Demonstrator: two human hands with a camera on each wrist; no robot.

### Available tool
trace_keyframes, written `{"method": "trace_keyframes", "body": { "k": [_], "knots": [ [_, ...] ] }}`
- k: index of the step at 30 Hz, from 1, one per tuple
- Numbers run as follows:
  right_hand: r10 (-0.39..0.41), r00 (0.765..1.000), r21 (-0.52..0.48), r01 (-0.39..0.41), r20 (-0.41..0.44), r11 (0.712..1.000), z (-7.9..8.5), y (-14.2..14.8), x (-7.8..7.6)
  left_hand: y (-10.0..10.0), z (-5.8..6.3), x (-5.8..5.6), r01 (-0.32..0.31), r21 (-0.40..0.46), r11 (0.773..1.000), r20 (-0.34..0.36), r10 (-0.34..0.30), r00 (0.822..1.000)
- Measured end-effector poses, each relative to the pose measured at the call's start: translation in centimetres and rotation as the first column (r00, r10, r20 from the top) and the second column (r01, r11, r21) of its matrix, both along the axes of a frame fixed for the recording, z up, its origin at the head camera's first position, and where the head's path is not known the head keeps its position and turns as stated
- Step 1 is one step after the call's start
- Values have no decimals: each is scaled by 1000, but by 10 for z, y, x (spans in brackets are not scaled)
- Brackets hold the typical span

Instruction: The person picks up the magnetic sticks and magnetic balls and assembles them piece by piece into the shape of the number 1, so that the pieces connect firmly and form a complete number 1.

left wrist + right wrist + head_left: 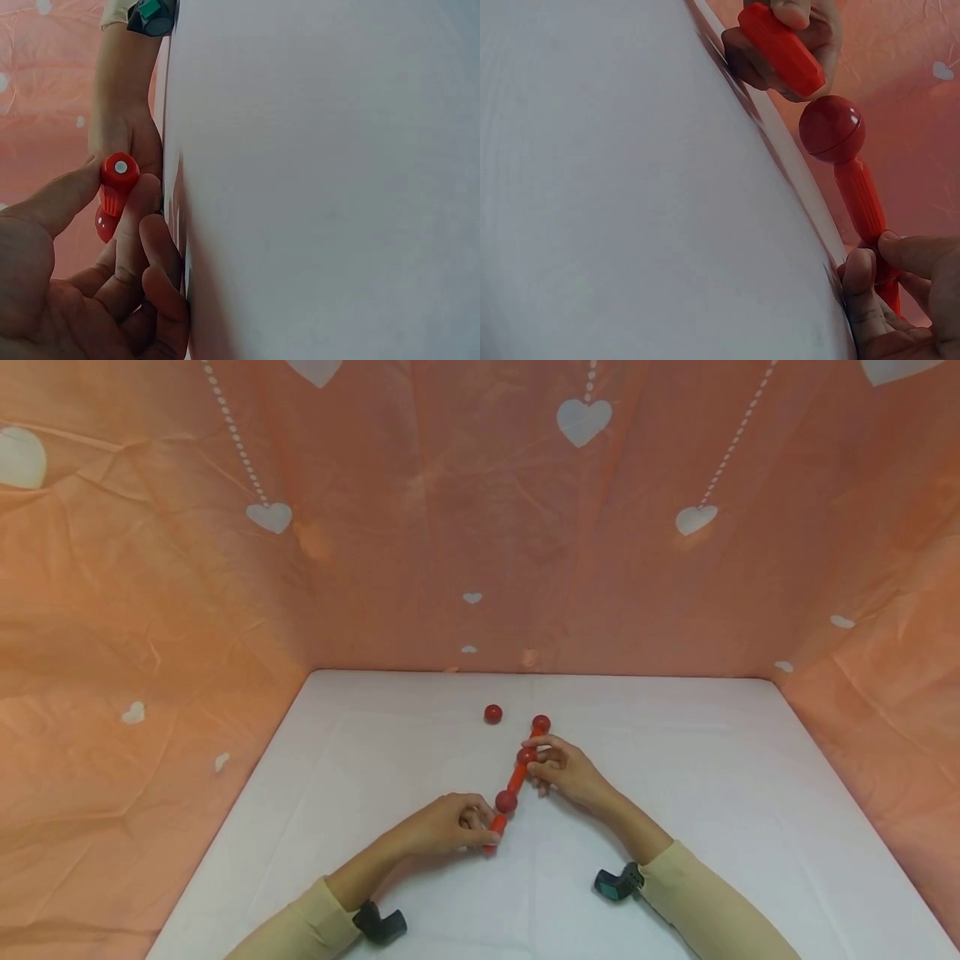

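Observation:
My left hand pinches a short red rod between thumb and fingers; its end in the left wrist view shows a pale round spot. My right hand grips a chain of red balls and rods around its middle ball. From there a red rod runs to the near ball, and another part reaches the far ball. The left hand's rod lies right by the near ball, at an angle to the chain in the right wrist view. Whether they touch, I cannot tell.
One loose red ball lies toward the back of the white table, left of the chain's far end. Orange cloth with pale hearts stands behind and along both sides. Dark wrist devices sit at both cuffs.

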State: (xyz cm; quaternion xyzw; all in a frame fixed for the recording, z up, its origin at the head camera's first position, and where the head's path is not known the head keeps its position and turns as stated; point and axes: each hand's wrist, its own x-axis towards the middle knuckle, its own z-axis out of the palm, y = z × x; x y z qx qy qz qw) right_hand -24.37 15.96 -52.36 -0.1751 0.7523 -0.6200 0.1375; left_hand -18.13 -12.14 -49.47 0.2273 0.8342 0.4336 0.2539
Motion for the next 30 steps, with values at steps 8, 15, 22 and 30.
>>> {"method": "trace_keyframes", "body": {
  "k": [8, 15, 22, 30],
  "knots": [
    [-2, 1000, -3, 2, 3, 1000, -1, -1, 1, 2, 1, 1, -5, 18, 1000, -10, 5, 1000],
    [-8, 1000, -1, 8, 9, 1000, -2, -2, 0, 2, 0, 0, -16, 17, 1000, -11, 16, 1000],
    [-4, 1000, -16, 4, 7, 1000, -1, -1, 0, 2, -2, -2, -18, 28, 999, -10, 18, 1000],
    [-6, 1000, -13, 6, -4, 1000, 0, -2, 0, 0, 1, -2, -24, 32, 999, -14, 24, 1000]
  ]
}}
